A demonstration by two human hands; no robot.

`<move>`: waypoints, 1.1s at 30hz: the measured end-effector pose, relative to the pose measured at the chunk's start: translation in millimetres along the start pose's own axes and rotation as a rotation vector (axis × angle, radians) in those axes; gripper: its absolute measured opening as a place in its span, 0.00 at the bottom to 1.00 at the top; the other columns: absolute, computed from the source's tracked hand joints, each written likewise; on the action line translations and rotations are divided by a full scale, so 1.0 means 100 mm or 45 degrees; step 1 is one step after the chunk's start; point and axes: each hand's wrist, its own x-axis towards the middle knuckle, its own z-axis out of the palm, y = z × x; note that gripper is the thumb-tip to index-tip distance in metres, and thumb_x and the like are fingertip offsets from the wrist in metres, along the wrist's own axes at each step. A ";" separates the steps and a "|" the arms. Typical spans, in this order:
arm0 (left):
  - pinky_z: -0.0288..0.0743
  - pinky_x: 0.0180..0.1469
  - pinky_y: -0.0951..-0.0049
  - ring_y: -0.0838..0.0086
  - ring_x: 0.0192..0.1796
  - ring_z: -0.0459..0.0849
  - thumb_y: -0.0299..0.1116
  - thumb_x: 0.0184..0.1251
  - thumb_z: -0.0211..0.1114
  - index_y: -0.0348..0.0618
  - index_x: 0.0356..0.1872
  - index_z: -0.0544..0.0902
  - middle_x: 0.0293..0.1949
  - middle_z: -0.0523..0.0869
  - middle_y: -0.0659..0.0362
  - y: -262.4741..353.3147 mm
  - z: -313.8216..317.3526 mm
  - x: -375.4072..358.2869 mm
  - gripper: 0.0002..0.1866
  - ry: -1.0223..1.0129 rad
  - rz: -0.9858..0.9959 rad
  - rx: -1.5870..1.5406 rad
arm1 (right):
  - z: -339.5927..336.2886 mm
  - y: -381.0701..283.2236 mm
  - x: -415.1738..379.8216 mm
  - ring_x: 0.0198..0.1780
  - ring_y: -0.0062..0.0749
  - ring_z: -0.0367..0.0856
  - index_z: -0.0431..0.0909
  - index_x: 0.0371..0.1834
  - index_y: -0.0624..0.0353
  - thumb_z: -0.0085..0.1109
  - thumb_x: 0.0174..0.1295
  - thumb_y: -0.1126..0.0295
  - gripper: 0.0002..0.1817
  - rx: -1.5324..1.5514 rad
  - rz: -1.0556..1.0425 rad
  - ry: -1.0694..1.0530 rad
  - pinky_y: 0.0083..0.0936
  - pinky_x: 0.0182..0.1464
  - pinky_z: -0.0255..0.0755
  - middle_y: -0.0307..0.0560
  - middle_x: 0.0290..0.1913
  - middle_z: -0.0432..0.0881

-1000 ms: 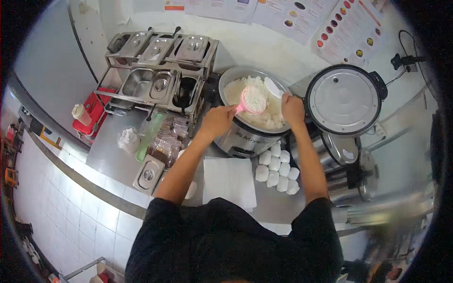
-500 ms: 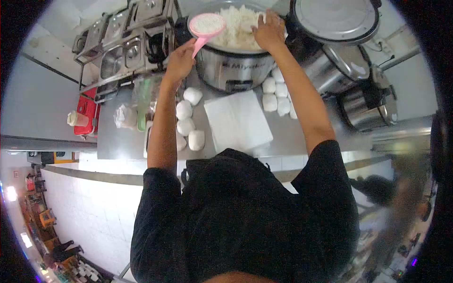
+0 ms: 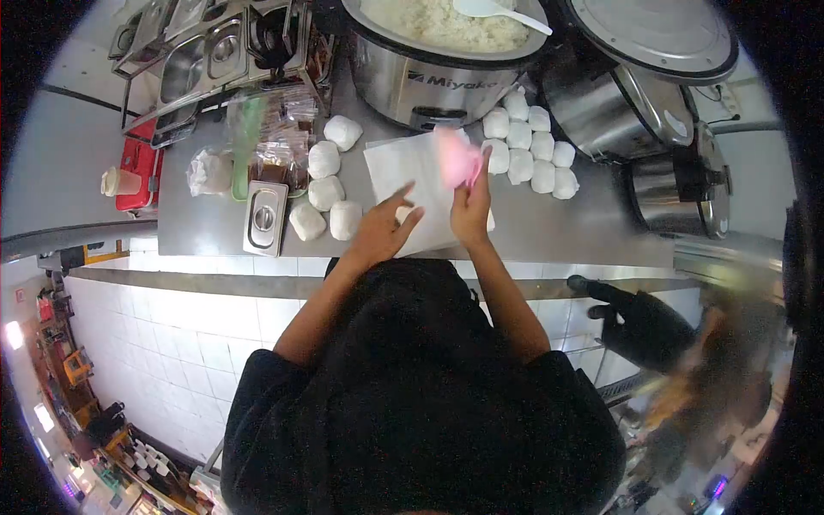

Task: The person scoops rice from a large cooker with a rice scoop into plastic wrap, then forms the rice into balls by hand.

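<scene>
My right hand is closed round the pink scoop, which is tilted and blurred above the white paper sheets. Over the lower left part of the sheets is my left hand, its fingers spread and nothing in them. Behind the sheets stands the steel rice cooker, full of white rice with a white paddle on top. White wrapped bundles sit left of the sheets, and more wrapped bundles stand in rows on the right.
A small lidded steel container and plastic sachets lie on the left of the counter. Steel pans fill a rack at the upper left. Large pots stand at the right. A blurred person is at the lower right.
My right hand has left the rice and now holds the pink scoop, which my left hand held before. Both hands have come down to the paper. The white paddle now shows on the rice.
</scene>
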 end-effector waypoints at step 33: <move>0.74 0.45 0.48 0.45 0.38 0.83 0.44 0.72 0.52 0.40 0.42 0.80 0.35 0.85 0.44 -1.21 0.15 0.20 0.17 -0.116 0.135 0.630 | -0.55 0.20 -0.02 0.59 0.46 0.76 0.74 0.60 0.54 0.64 0.59 0.59 0.26 -1.044 -0.178 -1.088 0.37 0.61 0.69 0.53 0.57 0.79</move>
